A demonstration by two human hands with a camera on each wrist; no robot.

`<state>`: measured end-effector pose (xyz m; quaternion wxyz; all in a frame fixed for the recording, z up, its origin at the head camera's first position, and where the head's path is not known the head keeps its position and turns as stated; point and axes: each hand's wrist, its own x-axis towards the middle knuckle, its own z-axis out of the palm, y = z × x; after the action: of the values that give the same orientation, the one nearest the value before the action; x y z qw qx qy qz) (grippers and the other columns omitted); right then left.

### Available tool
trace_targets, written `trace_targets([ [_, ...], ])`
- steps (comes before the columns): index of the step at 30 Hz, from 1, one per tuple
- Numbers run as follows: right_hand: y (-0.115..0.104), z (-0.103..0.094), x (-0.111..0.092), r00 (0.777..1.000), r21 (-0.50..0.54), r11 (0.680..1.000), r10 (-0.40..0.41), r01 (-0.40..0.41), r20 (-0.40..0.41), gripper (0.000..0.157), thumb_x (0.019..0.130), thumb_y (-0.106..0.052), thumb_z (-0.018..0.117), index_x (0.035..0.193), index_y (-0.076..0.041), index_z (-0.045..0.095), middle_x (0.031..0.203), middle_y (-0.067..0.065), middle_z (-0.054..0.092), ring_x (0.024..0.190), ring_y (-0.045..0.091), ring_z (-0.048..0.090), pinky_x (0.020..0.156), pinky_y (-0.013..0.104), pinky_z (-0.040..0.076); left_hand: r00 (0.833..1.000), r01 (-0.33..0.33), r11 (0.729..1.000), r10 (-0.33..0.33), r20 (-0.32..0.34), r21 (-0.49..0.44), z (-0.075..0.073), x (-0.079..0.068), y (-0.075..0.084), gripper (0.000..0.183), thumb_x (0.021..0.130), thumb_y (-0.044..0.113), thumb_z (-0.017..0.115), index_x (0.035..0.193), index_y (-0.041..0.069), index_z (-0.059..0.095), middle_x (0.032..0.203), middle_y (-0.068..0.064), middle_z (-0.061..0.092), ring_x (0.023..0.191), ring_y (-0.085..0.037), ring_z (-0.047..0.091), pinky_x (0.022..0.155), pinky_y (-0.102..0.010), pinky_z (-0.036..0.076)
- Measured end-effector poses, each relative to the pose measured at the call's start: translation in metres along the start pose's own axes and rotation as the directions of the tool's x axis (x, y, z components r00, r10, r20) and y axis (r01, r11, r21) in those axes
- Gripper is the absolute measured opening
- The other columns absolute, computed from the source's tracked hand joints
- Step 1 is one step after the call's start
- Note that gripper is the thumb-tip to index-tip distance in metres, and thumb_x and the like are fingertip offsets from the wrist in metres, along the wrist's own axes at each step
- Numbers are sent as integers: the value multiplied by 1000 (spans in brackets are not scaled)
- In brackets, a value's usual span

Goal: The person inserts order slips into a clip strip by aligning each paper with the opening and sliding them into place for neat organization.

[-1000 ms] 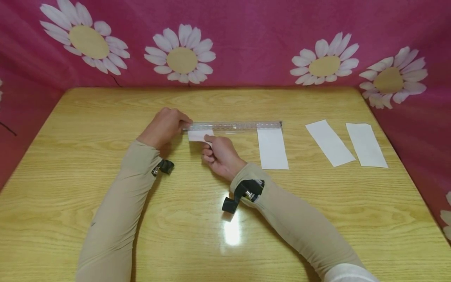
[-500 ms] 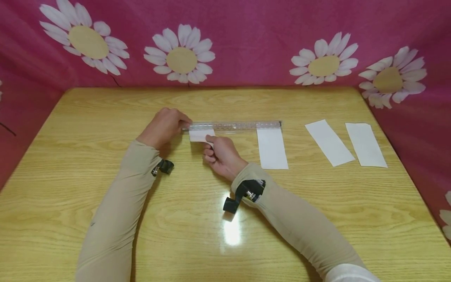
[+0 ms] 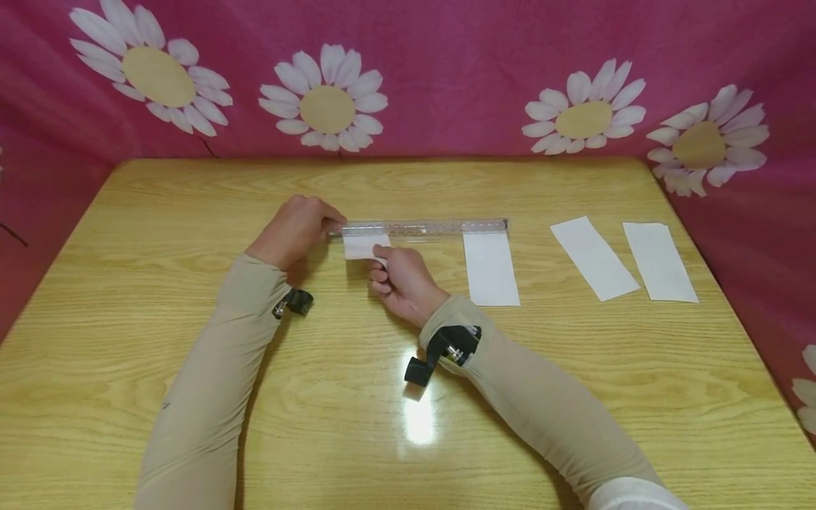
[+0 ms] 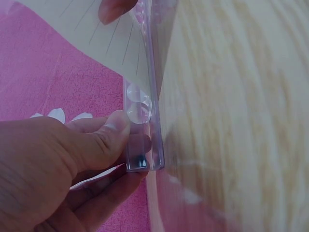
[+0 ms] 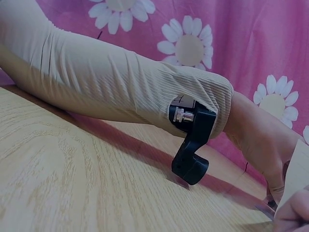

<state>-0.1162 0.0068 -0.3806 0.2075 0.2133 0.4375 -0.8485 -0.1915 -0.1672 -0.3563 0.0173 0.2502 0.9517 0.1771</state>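
My left hand [image 3: 297,228] grips the left end of a long clear plastic ticket rail [image 3: 421,227], thumb on one face and fingers behind. Round clear pieces show inside the rail [image 4: 140,104] in the left wrist view. A white paper slip [image 3: 361,245] has its far edge at the rail, close to the left end. My right hand [image 3: 404,280] pinches the slip's near part between thumb and curled fingers, bending it up. Ruled lines show on the slip [image 4: 89,31] in the left wrist view. Another paper slip [image 3: 491,269] hangs from the rail's right part toward me.
Two loose white paper slips [image 3: 596,258] [image 3: 660,262] lie on the wooden table [image 3: 319,425] to the right of the rail. A pink curtain [image 3: 452,78] with daisies hangs along the table's back and sides.
My right hand has shifted slightly to the right along the rail, with the pinched slip moving along. My left hand holds its place on the rail's end.
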Motion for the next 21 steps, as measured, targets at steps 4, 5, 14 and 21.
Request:
trace_targets([
  [4, 0, -1, 0, 1000, -4, 1000, 1, -1, -1, 6, 109, -12, 42, 113, -12, 38, 72, -2, 40, 52, 3, 31, 42, 14, 21, 1000, -6, 1000, 6, -5, 0, 1, 1, 0, 19, 100, 8, 67, 114, 4, 80, 115, -16, 79, 109, -34, 73, 99, -48, 57],
  [5, 0, -1, 0, 1000, -5, 1000, 1, -1, -1, 7, 109, -11, 42, 114, -12, 37, 72, -2, 40, 52, 3, 31, 42, 14, 21, 1000, -6, 1000, 6, -5, -1, 1, 1, -1, 19, 100, 8, 67, 113, 4, 80, 115, -16, 79, 109, -33, 73, 98, -48, 57],
  [14, 0, -3, 1, 1000, -6, 1000, -7, 7, -4, 6, 109, -11, 42, 110, -12, 37, 72, -2, 39, 52, 3, 31, 42, 14, 21, 1000, -9, 1000, 9, -6, -3, 0, 1, 0, 19, 99, 8, 68, 113, 4, 80, 114, -16, 79, 108, -33, 73, 98, -48, 57],
  [21, 0, -4, 0, 1000, -8, 1000, -18, 18, 0, 4, 109, -11, 42, 110, -10, 38, 72, -2, 39, 52, 3, 31, 42, 13, 21, 1000, -13, 1000, 13, 2, -6, 0, 0, 0, 19, 99, 8, 69, 113, 3, 80, 114, -17, 79, 107, -32, 74, 98, -48, 58],
])
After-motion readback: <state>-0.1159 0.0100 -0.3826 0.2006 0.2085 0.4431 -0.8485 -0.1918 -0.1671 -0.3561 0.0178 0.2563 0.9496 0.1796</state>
